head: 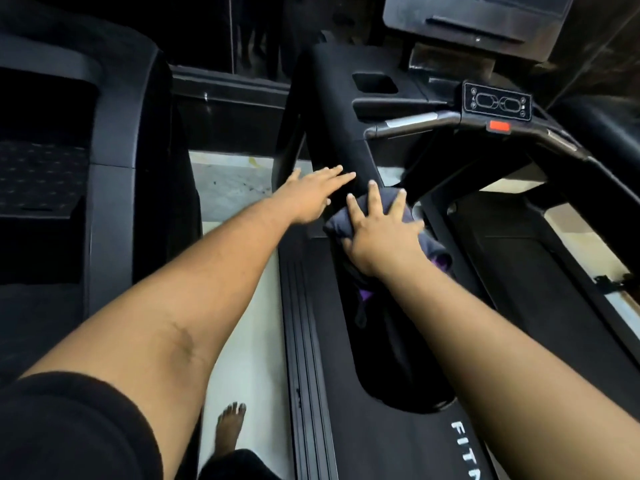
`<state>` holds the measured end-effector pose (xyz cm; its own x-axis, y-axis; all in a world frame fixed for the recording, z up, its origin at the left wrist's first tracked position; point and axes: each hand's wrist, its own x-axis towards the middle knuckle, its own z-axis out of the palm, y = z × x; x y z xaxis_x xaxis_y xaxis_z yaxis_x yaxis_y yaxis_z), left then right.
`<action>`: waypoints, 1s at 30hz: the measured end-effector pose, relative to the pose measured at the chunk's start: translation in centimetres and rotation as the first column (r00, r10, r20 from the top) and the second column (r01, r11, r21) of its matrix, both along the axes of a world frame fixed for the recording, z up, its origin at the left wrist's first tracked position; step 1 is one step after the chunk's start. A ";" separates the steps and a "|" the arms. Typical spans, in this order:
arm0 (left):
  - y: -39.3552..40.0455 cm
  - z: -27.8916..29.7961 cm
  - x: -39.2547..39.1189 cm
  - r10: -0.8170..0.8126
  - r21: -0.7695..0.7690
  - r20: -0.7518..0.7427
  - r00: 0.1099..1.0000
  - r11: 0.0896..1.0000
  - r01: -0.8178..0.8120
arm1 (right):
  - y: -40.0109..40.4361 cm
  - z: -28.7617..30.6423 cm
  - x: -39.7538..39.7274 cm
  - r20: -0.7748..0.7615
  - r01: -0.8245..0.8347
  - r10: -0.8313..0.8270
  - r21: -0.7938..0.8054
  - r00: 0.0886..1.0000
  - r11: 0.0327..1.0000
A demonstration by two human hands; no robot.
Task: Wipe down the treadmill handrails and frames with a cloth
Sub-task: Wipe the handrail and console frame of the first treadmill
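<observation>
Your bare foot (pixel 230 424) stands on the pale floor (pixel 242 358) below your left forearm, beside the treadmill's ribbed side rail (pixel 304 341). This stance places you alongside the machine, so both arms reach across the rail to the handrail (pixel 381 341).

Your right hand (pixel 381 230) lies flat on the cloth (pixel 341 220), fingers spread and fairly straight, pressing it against the top of the black handrail where it meets the sloping upright. The spread fingers likely distribute pressure over a wide patch of fabric. The cloth is dark grey-blue and bunched into a pad; it shows beyond your fingertips and to the left of your palm, and a purple fold hangs beneath your wrist. Whether any fingers curl under the fabric cannot be determined.

Your left hand (pixel 313 197) sits just to the left of the right hand, fingers extended and together, resting on the upright frame (pixel 332 133). It holds nothing; it appears to brace you while the other hand wipes.

Beyond both hands, the upright rises to the console (pixel 497 100), with its red stop tab (pixel 499 126) and front grip bar (pixel 412 121), not yet reached by the cloth.
</observation>
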<state>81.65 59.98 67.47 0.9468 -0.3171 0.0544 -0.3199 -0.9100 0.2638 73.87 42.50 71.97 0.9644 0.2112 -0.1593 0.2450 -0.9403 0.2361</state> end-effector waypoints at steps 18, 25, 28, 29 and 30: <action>0.6 -3.8 -6.8 0.027 -0.071 -0.027 0.999 0.997 -0.029 | 2.0 -3.2 -9.1 -0.299 -0.474 0.374 -0.650 0.878 0.594; -0.9 -3.1 -8.8 0.004 -0.059 -0.041 0.999 0.998 -0.006 | -4.1 0.1 -14.4 -0.188 -0.465 0.425 -0.343 0.885 0.816; -1.3 -2.8 -9.3 -0.016 -0.076 -0.050 0.999 0.997 0.012 | -1.8 -0.7 -12.0 -0.101 -0.340 0.325 -0.323 0.940 0.883; -1.4 -2.6 -9.3 -0.015 -0.075 -0.048 0.999 0.997 0.011 | -1.2 -1.1 -12.0 -0.081 -0.329 0.321 -0.346 0.943 0.878; -1.4 -2.5 -9.4 -0.011 -0.064 -0.041 0.999 0.998 0.009 | -1.0 -1.4 -12.4 -0.083 -0.349 0.344 -0.379 0.935 0.857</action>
<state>72.29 58.57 64.94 0.9455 -0.3237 0.0358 -0.3166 -0.8877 0.3344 61.46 41.52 70.52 0.8374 0.4520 -0.3074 0.5438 -0.6309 0.5535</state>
